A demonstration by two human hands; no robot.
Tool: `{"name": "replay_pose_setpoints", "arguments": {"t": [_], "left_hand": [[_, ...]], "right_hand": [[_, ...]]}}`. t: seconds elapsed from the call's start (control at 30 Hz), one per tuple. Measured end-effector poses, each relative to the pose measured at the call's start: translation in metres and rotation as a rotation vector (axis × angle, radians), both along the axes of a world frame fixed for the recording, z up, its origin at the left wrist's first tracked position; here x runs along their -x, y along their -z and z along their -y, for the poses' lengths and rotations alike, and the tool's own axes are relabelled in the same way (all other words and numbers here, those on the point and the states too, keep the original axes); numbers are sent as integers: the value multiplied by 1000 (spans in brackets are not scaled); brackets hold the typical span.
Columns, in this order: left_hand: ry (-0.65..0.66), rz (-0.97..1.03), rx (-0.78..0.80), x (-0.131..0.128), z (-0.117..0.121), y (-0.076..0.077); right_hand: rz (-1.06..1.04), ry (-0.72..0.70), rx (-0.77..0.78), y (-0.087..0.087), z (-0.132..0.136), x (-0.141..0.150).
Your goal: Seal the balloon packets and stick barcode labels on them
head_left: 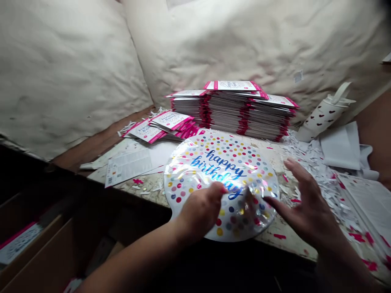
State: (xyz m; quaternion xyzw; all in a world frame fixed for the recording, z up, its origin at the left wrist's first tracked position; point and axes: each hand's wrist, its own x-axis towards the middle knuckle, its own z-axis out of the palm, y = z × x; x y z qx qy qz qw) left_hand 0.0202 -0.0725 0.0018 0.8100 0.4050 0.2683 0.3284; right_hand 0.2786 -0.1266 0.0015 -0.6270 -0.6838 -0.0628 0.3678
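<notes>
A round foil balloon lies flat on the worktable, printed with blue "happy birthday" lettering and multicoloured dots. Its shiny surface is crinkled near the lower right. My left hand is curled on the balloon's lower middle, with the fingers gripping the foil. My right hand is spread open over the balloon's right edge, and its index fingertip reaches the crinkled foil. Behind the balloon stand tall stacks of packaged cards or sleeves with pink edges. A smaller loose pile lies to their left.
The worktable is speckled with paint and has printed sheets at left. White and pink paper shreds lie at right, beside a heart-patterned white bottle. Cream padded sheeting rises behind. An open cardboard box sits below the table's left edge.
</notes>
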Motion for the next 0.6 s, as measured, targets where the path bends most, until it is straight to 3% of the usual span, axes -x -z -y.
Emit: {"name": "replay_pose_setpoints", "arguments": {"t": [0.07,0.13,0.2,0.27,0.33,0.4,0.47,0.53,0.6], "left_hand": [[217,13,-122,5,11,-22],[224,148,-202,12,17,-38],[178,247,-234,19,17,-45],[263,252,-293,26,12,-43],[303,222,-477,36,-3,-39],[149,171,-722,56,-31,-36],[-88,38,-870,83,-75,-33],[-315,-167,-834,113,-130,-28],[-450,-409,-651,137,-186,-20]], "right_hand": [[-10,-316,-32,-11,10,4],[-119,-569,-34,-16,14,15],[-372,-658,-86,-14,11,28],[-613,-593,-109,-5,4,39],[-715,-451,-82,11,-3,43],[-661,-268,-64,32,-5,38],[-511,-82,-11,59,-1,28],[-345,8,89,86,6,17],[-206,0,134,107,11,11]]}}
